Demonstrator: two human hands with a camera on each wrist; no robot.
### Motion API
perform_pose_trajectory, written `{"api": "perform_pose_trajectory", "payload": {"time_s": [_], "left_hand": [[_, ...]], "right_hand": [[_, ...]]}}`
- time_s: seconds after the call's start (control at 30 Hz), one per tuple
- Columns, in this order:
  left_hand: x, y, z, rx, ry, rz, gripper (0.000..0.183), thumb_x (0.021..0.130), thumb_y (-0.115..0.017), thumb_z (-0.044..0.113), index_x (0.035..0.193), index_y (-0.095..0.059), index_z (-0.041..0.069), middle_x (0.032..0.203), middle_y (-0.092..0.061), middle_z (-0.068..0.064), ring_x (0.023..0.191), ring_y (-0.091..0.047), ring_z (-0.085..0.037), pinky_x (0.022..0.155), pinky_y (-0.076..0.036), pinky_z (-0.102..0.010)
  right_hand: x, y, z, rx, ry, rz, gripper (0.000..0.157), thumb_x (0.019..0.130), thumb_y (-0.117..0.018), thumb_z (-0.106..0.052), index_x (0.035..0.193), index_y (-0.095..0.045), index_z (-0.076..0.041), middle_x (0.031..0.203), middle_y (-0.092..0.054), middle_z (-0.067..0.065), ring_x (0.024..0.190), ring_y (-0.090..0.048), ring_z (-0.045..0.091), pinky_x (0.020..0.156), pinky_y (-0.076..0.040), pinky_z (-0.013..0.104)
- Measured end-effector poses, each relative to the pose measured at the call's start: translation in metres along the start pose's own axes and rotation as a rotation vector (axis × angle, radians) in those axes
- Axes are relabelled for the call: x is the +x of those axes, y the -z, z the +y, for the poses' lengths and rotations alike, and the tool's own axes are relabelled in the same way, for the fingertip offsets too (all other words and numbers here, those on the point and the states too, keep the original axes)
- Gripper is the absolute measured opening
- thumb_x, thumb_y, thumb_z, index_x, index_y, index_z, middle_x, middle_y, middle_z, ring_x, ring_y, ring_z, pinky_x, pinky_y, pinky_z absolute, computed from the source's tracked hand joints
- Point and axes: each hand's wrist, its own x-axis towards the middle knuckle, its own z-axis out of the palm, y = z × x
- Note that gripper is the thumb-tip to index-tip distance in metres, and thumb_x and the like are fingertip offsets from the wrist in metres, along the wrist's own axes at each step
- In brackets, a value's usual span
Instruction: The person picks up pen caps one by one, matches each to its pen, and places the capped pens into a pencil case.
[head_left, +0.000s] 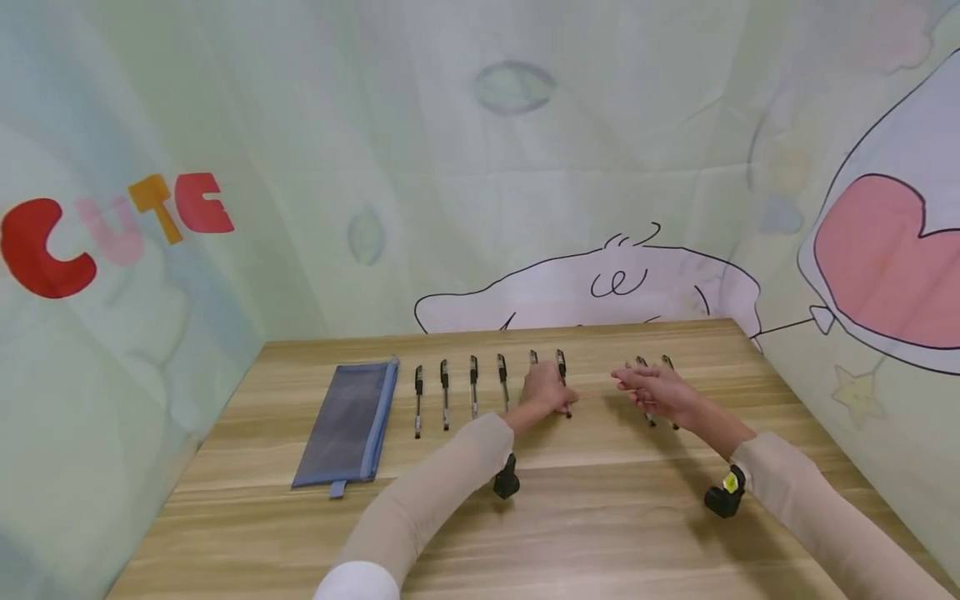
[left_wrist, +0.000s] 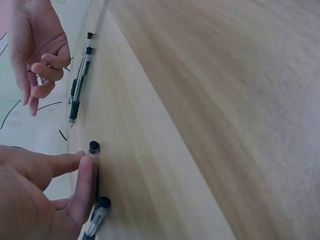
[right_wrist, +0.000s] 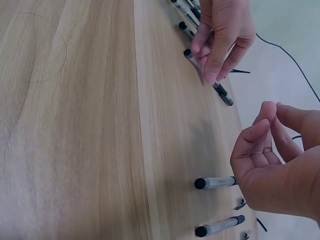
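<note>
My left hand (head_left: 543,387) pinches a black-capped clear pen (head_left: 561,362) lying on the table, its thumb and fingers around the barrel in the right wrist view. Just left of it, another pen (head_left: 533,357) is partly hidden behind the same hand. Above two further pens hovers my right hand (head_left: 660,393), fingers loosely curled, thumb tip close to a fingertip, nothing between them. The right wrist view shows those two, a nearer pen (right_wrist: 216,183) and an outer pen (right_wrist: 220,226), lying roughly parallel.
Several more pens (head_left: 446,396) lie in a spaced row to the left, caps pointing away. Beside them a flat blue-grey mesh zip pouch (head_left: 341,425) rests on the wooden table (head_left: 585,517). A printed curtain (head_left: 450,167) hangs behind and along both sides.
</note>
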Motion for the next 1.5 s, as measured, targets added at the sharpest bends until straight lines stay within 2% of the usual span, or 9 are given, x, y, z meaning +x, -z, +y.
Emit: {"api": "perform_pose_trajectory", "payload": {"time_s": [0.1,0.23,0.4,0.6,0.9,1.03,1.2,1.37,1.5], "left_hand": [[0.002,0.002,0.001,-0.108,0.048,-0.015,0.038,0.084,-0.084,0.011,0.057,-0.059,0.006,0.056,-0.069,-0.007,0.038,-0.057,-0.007,0.038,-0.044,-0.013],[-0.001,0.008,0.007,-0.386,0.145,-0.042,0.020,0.087,-0.081,0.010,0.076,-0.068,0.001,0.070,-0.073,-0.011,0.044,-0.059,-0.007,0.055,-0.060,-0.021],[-0.003,0.007,0.018,-0.641,0.147,-0.159,0.007,0.091,-0.076,0.004,0.094,-0.071,-0.001,0.077,-0.072,-0.011,0.060,-0.069,-0.013,0.067,-0.064,-0.025],[-0.006,-0.019,0.032,-0.745,0.152,-0.295,0.013,0.092,-0.072,0.000,0.103,-0.073,-0.005,0.097,-0.077,-0.023,0.083,-0.078,-0.028,0.075,-0.064,-0.028],[-0.003,-0.059,0.047,-0.818,0.209,-0.240,0.008,0.086,-0.077,-0.003,0.092,-0.072,-0.002,0.095,-0.077,-0.025,0.077,-0.079,-0.026,0.069,-0.064,-0.028],[0.002,-0.070,0.055,-0.708,0.224,-0.109,0.016,0.079,-0.086,0.002,0.076,-0.070,0.003,0.074,-0.076,-0.016,0.053,-0.071,-0.015,0.056,-0.061,-0.023],[0.009,-0.085,0.061,-0.415,0.239,0.026,0.035,0.070,-0.095,0.015,0.056,-0.063,0.011,0.048,-0.065,-0.001,0.035,-0.055,-0.006,0.037,-0.047,-0.017],[0.011,-0.090,0.066,-0.196,0.195,0.080,0.040,0.067,-0.097,0.021,0.050,-0.061,0.014,0.037,-0.055,0.004,0.031,-0.051,-0.007,0.037,-0.040,-0.019],[0.009,-0.089,0.068,-0.129,0.158,0.063,0.040,0.071,-0.093,0.019,0.049,-0.060,0.013,0.034,-0.048,0.005,0.030,-0.046,-0.008,0.039,-0.039,-0.023]], "right_hand": [[-0.003,0.004,-0.001,-0.006,-0.004,0.001,0.033,0.106,-0.058,-0.025,0.131,-0.066,-0.007,0.092,-0.068,-0.011,0.073,-0.058,-0.002,0.063,-0.051,0.014],[-0.008,0.010,-0.004,0.020,0.005,0.007,0.022,0.105,-0.058,-0.022,0.121,-0.072,-0.015,0.094,-0.069,-0.010,0.074,-0.059,-0.002,0.066,-0.054,0.014],[-0.011,0.016,-0.007,0.059,-0.004,0.023,0.018,0.105,-0.059,-0.024,0.110,-0.076,-0.025,0.097,-0.066,-0.008,0.073,-0.057,-0.001,0.065,-0.051,0.015],[-0.016,0.030,-0.008,0.066,-0.018,0.073,0.019,0.106,-0.057,-0.023,0.104,-0.075,-0.026,0.093,-0.067,-0.011,0.075,-0.057,0.000,0.068,-0.052,0.017],[-0.026,0.050,-0.001,0.055,-0.010,0.065,0.026,0.108,-0.054,-0.024,0.096,-0.075,-0.033,0.096,-0.065,-0.011,0.078,-0.059,0.000,0.071,-0.053,0.017],[-0.030,0.057,0.003,0.041,-0.002,0.072,0.030,0.109,-0.051,-0.023,0.096,-0.075,-0.037,0.098,-0.065,-0.011,0.079,-0.059,0.000,0.074,-0.054,0.018],[-0.034,0.063,0.009,0.060,-0.010,0.101,0.023,0.107,-0.055,-0.025,0.099,-0.075,-0.033,0.095,-0.068,-0.012,0.077,-0.059,0.000,0.072,-0.054,0.018],[-0.038,0.067,0.012,0.102,-0.017,0.096,0.020,0.107,-0.055,-0.023,0.102,-0.074,-0.026,0.092,-0.069,-0.012,0.075,-0.058,-0.001,0.069,-0.053,0.016],[-0.039,0.070,0.015,0.123,-0.014,0.088,0.021,0.108,-0.054,-0.020,0.102,-0.073,-0.025,0.092,-0.070,-0.011,0.075,-0.060,-0.001,0.068,-0.053,0.015]]}}
